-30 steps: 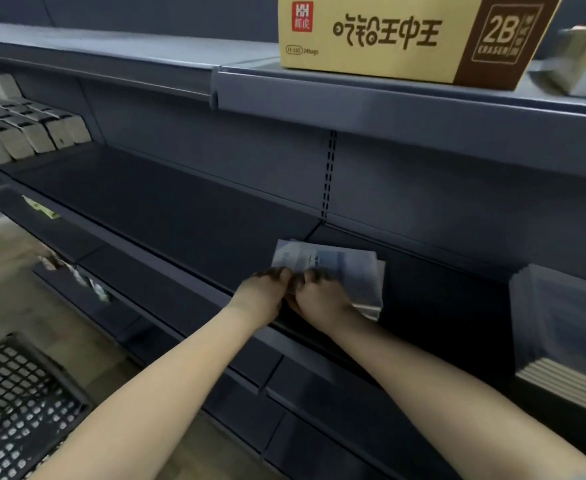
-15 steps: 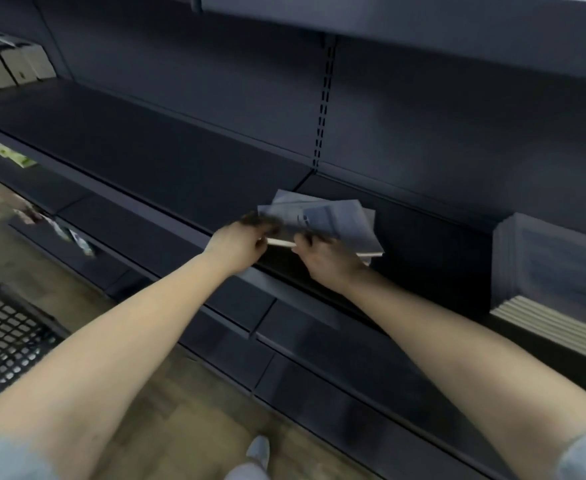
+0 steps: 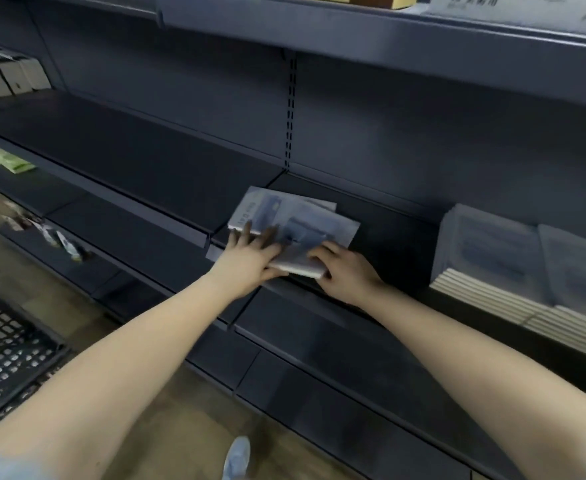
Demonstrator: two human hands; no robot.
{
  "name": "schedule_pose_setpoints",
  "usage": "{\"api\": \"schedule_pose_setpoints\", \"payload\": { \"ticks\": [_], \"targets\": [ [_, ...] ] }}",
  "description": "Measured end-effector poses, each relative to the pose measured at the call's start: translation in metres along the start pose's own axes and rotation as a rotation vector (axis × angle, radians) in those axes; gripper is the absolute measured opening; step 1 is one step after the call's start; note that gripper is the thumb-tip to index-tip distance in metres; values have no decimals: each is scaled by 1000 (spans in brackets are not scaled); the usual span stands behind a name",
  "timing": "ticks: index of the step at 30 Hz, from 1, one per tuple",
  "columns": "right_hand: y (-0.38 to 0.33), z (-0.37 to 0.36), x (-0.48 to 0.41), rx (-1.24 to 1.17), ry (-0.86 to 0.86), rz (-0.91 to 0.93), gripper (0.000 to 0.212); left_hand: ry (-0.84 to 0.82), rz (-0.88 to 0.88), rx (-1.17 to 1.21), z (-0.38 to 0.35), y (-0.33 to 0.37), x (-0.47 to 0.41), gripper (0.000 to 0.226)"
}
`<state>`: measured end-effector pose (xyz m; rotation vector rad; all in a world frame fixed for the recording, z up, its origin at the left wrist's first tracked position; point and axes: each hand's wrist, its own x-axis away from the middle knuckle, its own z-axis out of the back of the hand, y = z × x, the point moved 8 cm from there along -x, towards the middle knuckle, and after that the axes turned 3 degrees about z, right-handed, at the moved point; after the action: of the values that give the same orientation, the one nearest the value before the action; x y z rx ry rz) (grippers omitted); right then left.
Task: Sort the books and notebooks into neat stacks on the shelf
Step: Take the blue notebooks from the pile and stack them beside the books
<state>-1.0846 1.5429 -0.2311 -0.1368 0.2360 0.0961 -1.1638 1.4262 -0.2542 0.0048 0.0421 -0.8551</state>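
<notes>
Now both hands press on a loose pile of notebooks at the front of the dark shelf.

Down on the shelf [image 3: 146, 161], near its front lip and just right of the slotted upright [image 3: 290, 109], lies the small pile of notebooks [image 3: 298, 220], its covers fanned out and not squared. The left hand [image 3: 250, 259] lies flat on the pile's near left corner, fingers [image 3: 246, 233] spread apart across the top cover. The right hand [image 3: 345, 271] rests at the near right edge, fingers curled against the page edges and top cover; whether it truly grips the pile I cannot tell. Well to the right stand two tidy stacks of notebooks [image 3: 513, 268], side by side. A black basket [image 3: 4, 344] sits on the floor at lower left.
</notes>
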Motion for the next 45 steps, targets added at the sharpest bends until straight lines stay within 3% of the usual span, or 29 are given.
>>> {"api": "schedule_pose_setpoints", "payload": {
  "ticks": [8,12,14,16,20,25,28,30,33,36,41,45],
  "targets": [
    [32,8,47,47,-269,-39,50,17,-115,-24,-3,89,12,54],
    [27,-3,64,216,-325,5,37,177,-141,12,10,130,11,32],
    [20,-5,68,247,-334,25,36,165,-173,30,13,144,13,21],
    [18,-1,69,248,-328,42,35,87,-168,28,12,140,17,35],
    [45,-4,78,340,-363,28,37,120,-185,-149,16,133,20,47],
    [69,49,87,428,-182,-28,43,210,-135,-145,44,154,-3,74],
    [70,107,100,479,15,-63,47,301,-232,-141,79,193,-14,72],
    [94,109,120,563,-36,-153,49,332,-235,-213,87,209,-28,68],
    [117,103,154,559,-99,-226,45,279,-274,-289,90,242,-46,66],
    [127,109,186,569,-39,-296,44,200,-289,-180,74,275,-60,53],
    [141,105,224,551,57,-297,38,95,-336,-143,41,309,-70,58],
    [157,97,228,332,79,-479,63,-2,-350,-83,32,308,-78,65]
  ]
}}
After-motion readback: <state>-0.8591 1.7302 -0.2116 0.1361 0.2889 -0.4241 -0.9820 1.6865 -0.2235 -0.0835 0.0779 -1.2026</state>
